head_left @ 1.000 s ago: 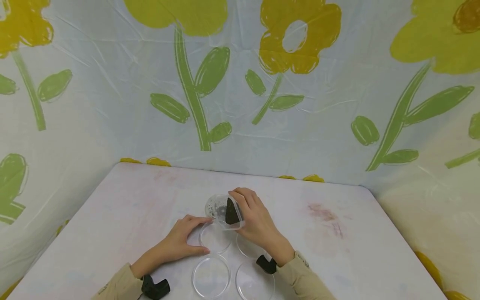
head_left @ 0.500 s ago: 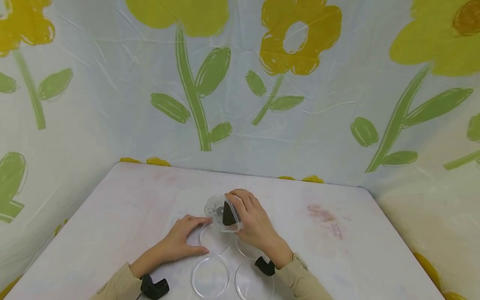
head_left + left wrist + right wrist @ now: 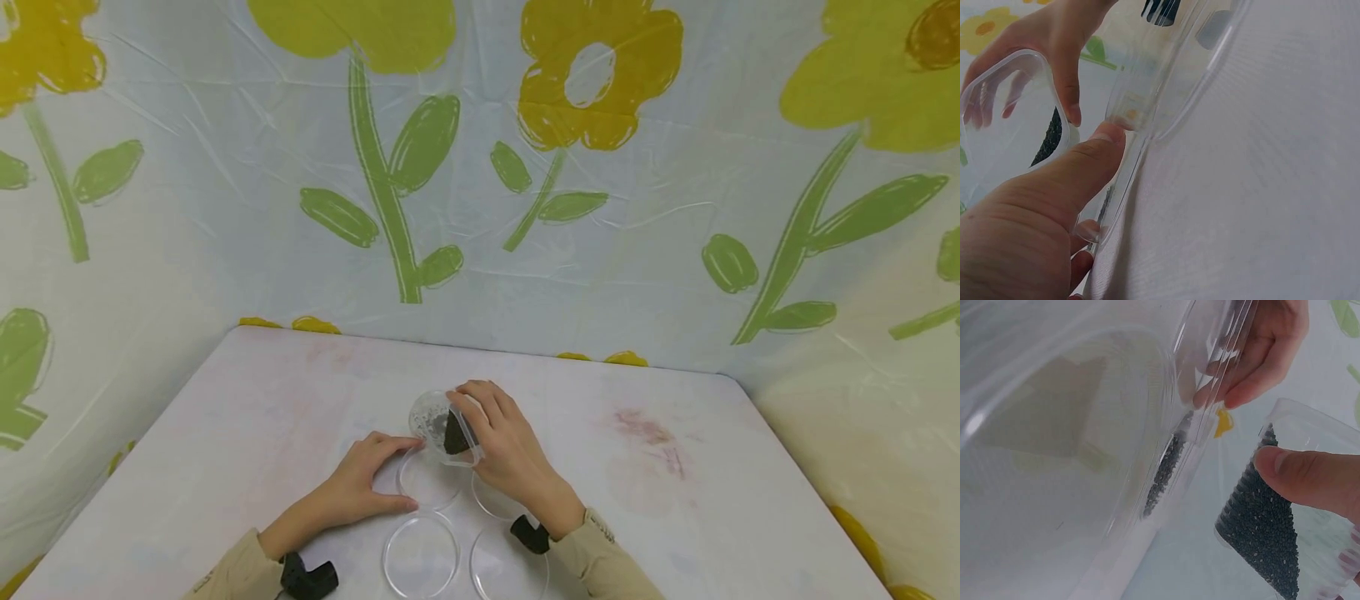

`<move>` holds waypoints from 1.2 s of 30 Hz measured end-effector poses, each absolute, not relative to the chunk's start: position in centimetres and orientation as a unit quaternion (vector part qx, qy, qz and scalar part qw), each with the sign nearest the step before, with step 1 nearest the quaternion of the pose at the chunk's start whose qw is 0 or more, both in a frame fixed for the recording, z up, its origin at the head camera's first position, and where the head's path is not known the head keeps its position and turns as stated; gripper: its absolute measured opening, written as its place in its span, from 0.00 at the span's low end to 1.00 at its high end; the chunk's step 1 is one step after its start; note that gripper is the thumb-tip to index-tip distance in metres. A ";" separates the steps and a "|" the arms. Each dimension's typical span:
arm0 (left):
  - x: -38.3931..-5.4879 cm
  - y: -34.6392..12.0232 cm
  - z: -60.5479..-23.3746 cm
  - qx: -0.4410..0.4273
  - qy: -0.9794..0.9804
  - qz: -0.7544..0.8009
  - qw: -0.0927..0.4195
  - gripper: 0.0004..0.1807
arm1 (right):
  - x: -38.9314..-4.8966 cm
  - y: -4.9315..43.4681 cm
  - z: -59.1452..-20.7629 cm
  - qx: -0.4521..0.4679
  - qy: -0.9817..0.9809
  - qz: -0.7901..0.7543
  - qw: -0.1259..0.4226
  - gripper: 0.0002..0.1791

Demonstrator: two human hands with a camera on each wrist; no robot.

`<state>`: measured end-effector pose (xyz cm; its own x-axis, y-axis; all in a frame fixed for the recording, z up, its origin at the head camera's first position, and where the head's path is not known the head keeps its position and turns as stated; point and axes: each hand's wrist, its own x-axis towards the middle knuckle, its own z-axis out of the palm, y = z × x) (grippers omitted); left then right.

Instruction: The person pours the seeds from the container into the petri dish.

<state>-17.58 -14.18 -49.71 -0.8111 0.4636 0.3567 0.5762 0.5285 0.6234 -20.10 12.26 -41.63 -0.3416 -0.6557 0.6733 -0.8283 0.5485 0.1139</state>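
Note:
My right hand (image 3: 517, 450) grips a clear plastic tub (image 3: 467, 457), tilted to the left. Inside it, black sesame-like seeds (image 3: 1263, 528) have slid to the lower corner, and the thumb presses the wall. Below the tub's mouth lies a clear round dish (image 3: 422, 410) with a dark patch of seeds (image 3: 1166, 469) in it. My left hand (image 3: 356, 482) holds a nearer clear petri dish (image 3: 431, 482) between thumb and index finger at its rim. In the left wrist view the thumb (image 3: 1100, 147) rests right against that rim.
More clear round dishes stand close together: one at the near left (image 3: 422, 554), one at the near right (image 3: 510, 567), and a third dish (image 3: 491, 498) partly behind the right hand. A white, pink-stained cloth (image 3: 645, 492) covers the table. A flower-print curtain (image 3: 480, 275) rises behind.
The right hand and tub have shifted slightly left and toward me, the tub tilting a little more. The left hand stays in place at its dish.

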 end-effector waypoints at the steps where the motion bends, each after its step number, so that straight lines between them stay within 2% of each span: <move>1: -17.6 -14.2 -49.7 -0.299 -0.871 -0.383 0.074 0.40 | -20.1 12.3 -41.6 0.460 -0.808 0.125 0.347 0.53; 14: -17.6 -14.2 -49.5 -0.299 -0.868 -0.391 0.063 0.41 | -20.2 12.0 -41.7 0.468 -0.797 0.119 0.363 0.50; 36: -17.6 -14.1 -49.9 -0.300 -0.867 -0.392 0.069 0.39 | -20.0 11.8 -42.3 0.473 -0.795 0.107 0.364 0.52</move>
<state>-17.63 -14.14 -49.85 -0.8101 0.4661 0.3557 0.5748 0.5118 0.6385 -19.96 11.79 -42.35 -0.2884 -0.6746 0.6796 -0.8301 0.5299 0.1738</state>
